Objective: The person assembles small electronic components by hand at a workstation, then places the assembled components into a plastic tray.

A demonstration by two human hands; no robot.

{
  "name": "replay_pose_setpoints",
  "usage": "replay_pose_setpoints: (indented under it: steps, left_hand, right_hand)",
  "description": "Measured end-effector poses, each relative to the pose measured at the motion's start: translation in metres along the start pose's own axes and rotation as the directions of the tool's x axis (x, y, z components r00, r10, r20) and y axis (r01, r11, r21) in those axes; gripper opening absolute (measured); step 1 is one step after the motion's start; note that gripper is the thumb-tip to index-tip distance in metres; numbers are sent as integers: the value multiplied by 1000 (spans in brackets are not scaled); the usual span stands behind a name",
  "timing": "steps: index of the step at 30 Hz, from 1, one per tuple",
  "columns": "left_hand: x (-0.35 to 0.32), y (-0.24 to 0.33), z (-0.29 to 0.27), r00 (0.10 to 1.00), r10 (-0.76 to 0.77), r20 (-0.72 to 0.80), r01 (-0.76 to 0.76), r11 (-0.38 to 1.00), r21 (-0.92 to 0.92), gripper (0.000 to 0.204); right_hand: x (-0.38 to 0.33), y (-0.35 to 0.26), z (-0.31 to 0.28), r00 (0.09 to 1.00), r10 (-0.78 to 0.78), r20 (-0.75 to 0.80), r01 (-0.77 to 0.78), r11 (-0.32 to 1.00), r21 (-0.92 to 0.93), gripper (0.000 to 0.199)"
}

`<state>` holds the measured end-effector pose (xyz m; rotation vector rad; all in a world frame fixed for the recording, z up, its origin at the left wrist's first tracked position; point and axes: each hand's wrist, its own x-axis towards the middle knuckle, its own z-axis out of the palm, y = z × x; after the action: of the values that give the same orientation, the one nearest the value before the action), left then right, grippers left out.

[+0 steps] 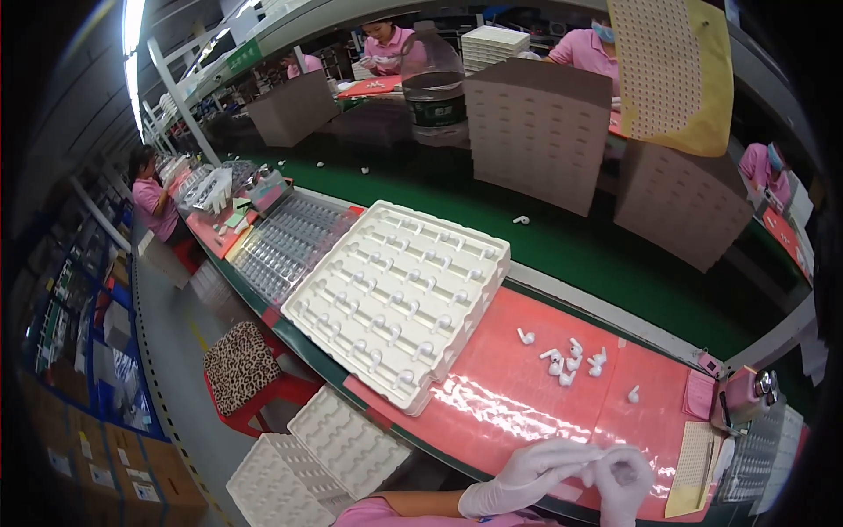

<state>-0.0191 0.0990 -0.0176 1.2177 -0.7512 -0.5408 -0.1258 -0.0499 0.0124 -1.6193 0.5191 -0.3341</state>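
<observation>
1. Right, both gloved hands meet low at the bench [527,290] edge, close to the body, where the head camera looks straight down on them.
2. Left hand [527,479] in a white glove reaches across from the left, fingers pinched together on a small white plastic earbud piece [590,470] that is mostly hidden between the fingertips.
3. Right hand [625,479] curls in a loose fist against the left, fingertips closed on the same piece; what exactly they do to it, I cannot tell.
4. Forearms come in from the lower edge, wrists bent inward, a pink sleeve showing.
5. Just beyond, a loose cluster of white earbud pieces [571,360] lies on the glossy pink mat [500,395], within easy reach.
6. Left of the mat, a stack of white moulded plastic trays [399,299] sits angled toward the worker, its pockets facing up.
</observation>
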Motion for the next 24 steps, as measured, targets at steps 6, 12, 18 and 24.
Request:
replay_pose_setpoints:
  steps: [6, 12, 18, 24]
  left_hand:
    - [-8, 0, -2, 995, 41, -90, -36, 998, 49, 30]
    - [-1, -7, 5, 998, -60, 31, 64, 991, -118, 30]
    - [-4, -5, 2, 995, -86, 50, 95, 970, -224, 30]
    - [-4, -2, 1, 985, -161, 58, 171, 939, -297, 31]
  right_hand:
    - [59, -35, -103, 725, -548, -416, 414, 830, -373, 7]
    - [105, -49, -219, 676, -589, -442, 152, 698, -699, 12]
    - [121, -34, -244, 712, -570, -409, 116, 671, -733, 12]
    - [121, -30, -248, 582, -733, -353, 193, 546, -815, 13]
